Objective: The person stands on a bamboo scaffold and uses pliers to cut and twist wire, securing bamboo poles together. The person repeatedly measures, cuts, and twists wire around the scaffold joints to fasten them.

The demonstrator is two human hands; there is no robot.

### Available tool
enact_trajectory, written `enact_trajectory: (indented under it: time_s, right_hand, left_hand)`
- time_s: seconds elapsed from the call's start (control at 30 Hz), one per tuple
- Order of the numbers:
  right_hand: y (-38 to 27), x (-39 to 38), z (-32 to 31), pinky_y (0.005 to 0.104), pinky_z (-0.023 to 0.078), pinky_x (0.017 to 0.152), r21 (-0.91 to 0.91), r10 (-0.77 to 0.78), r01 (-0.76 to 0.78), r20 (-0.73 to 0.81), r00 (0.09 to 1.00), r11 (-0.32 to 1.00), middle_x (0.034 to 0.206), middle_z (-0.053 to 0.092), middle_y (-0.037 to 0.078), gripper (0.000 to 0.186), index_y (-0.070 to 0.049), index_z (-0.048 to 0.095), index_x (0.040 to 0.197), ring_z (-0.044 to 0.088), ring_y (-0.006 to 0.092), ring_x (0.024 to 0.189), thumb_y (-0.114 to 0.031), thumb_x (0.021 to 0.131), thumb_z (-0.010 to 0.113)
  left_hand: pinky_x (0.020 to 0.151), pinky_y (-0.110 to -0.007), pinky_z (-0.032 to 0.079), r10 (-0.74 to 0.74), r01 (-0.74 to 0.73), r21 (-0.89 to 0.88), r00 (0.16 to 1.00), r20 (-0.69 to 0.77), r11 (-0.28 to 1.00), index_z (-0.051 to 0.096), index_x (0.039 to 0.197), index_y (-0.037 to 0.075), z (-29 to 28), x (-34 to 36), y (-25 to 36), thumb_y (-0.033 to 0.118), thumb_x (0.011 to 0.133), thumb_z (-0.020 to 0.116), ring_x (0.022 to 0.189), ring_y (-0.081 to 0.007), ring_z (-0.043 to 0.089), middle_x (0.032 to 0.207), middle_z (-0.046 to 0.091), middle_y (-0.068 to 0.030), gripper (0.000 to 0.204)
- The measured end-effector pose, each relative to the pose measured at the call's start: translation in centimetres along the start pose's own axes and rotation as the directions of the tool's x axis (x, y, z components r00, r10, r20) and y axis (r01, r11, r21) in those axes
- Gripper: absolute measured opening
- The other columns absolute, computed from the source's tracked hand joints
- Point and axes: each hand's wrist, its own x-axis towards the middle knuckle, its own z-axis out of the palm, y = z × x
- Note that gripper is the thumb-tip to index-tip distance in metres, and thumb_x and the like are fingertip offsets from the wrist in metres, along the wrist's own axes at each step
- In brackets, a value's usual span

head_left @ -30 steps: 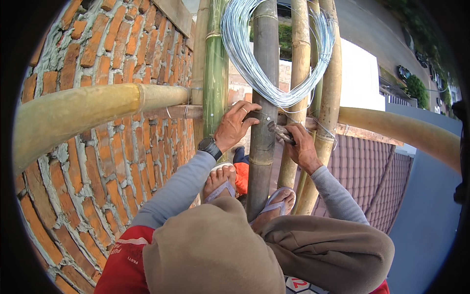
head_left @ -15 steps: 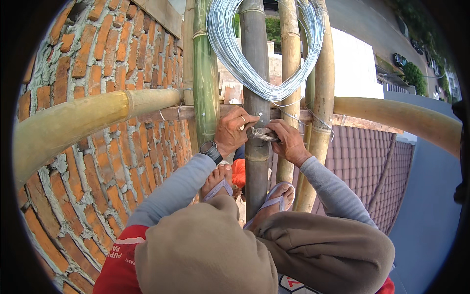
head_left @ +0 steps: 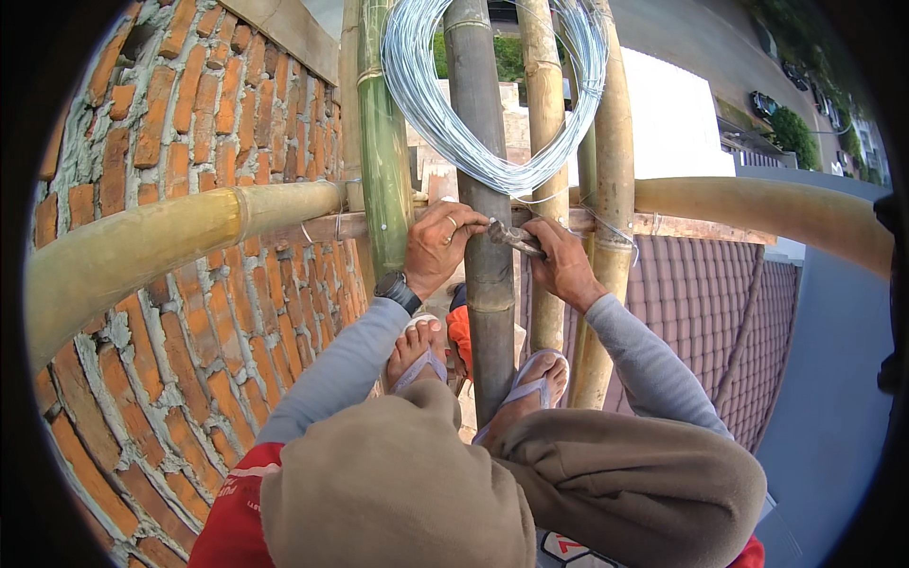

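Note:
My right hand (head_left: 565,265) is closed around the handles of metal pliers (head_left: 516,239). Their jaws lie against the front of a dark bamboo pole (head_left: 483,123), at the height of a crosspiece behind it. From the other side my left hand (head_left: 440,241) reaches to the same spot, its fingers bent and pinched together with the tips by the jaws. Whatever those fingertips hold is too small to make out. Just above both hands a coil of silvery wire (head_left: 502,170) hangs over the poles, and a loose strand (head_left: 615,230) trails on the right.
A green bamboo pole (head_left: 383,161) stands left of the dark one, and pale bamboo poles (head_left: 542,95) stand right. Horizontal bamboo (head_left: 151,222) runs along a brick wall (head_left: 204,350). My sandalled feet (head_left: 535,388) straddle the dark pole. Below are roof tiles (head_left: 696,312) and something orange (head_left: 458,336).
Both hands have shifted up the dark pole a little. The plier jaws have moved up to where a nail-like head showed before, and the pliers are now more tilted.

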Motion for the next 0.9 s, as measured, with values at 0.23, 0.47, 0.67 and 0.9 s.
enact_trajectory:
  time_s: [0.23, 0.47, 0.67, 0.9]
  right_hand:
    - [-1.1, 0.3, 1.1, 0.0457, 0.054, 0.076, 0.067, -0.043, 0.043, 0.002, 0.999, 0.997, 0.101, 0.062, 0.015, 0.045, -0.005, 0.059, 0.116, 0.065, 0.0388, 0.091, 0.005, 0.073, 0.069]
    - [-1.0, 1.2, 1.2, 0.0449, 0.055, 0.075, 0.019, -0.034, 0.034, 0.024, 0.999, 0.999, 0.101, 0.061, 0.015, 0.049, -0.005, 0.059, 0.117, 0.065, 0.0378, 0.089, 0.005, 0.070, 0.070]
    - [-1.3, 0.3, 1.1, 0.0465, 0.055, 0.080, -0.002, -0.094, 0.095, 0.098, 0.991, 0.996, 0.106, 0.059, 0.014, 0.055, -0.006, 0.057, 0.121, 0.064, 0.0386, 0.096, 0.005, 0.069, 0.070]
    - [-1.3, 1.9, 0.5, 0.0475, 0.054, 0.078, 0.020, -0.054, 0.051, 0.186, 0.981, 0.998, 0.100, 0.060, 0.015, 0.050, -0.005, 0.058, 0.117, 0.064, 0.0400, 0.092, 0.005, 0.070, 0.071]
  left_hand:
    - [0.076, -0.038, 0.054, -0.035, 0.040, 0.100, 0.998, -0.051, 0.994, 0.078, 0.094, 0.010, 1.6, -0.9, 1.0, -0.004, 0.076, 0.076, 0.087, -0.0264, 0.065, 0.089, 0.065, -0.0070, 0.023]
    - [0.083, -0.039, 0.055, -0.025, 0.064, 0.217, 0.984, -0.175, 0.974, 0.073, 0.129, 0.017, 2.4, -2.4, 2.4, 0.002, 0.078, 0.075, 0.094, -0.0284, 0.068, 0.099, 0.070, -0.0086, 0.054]
    - [0.081, -0.038, 0.056, -0.035, 0.086, 0.192, 0.967, -0.252, 0.978, 0.073, 0.129, 0.017, 3.1, -3.0, 2.5, 0.003, 0.076, 0.075, 0.090, -0.0278, 0.068, 0.095, 0.070, -0.0080, 0.054]
    - [0.086, -0.039, 0.055, 0.013, 0.041, 0.262, 0.980, -0.200, 0.964, 0.061, 0.144, 0.017, 2.7, -2.9, 2.5, 0.005, 0.078, 0.074, 0.096, -0.0307, 0.067, 0.100, 0.068, -0.0096, 0.069]
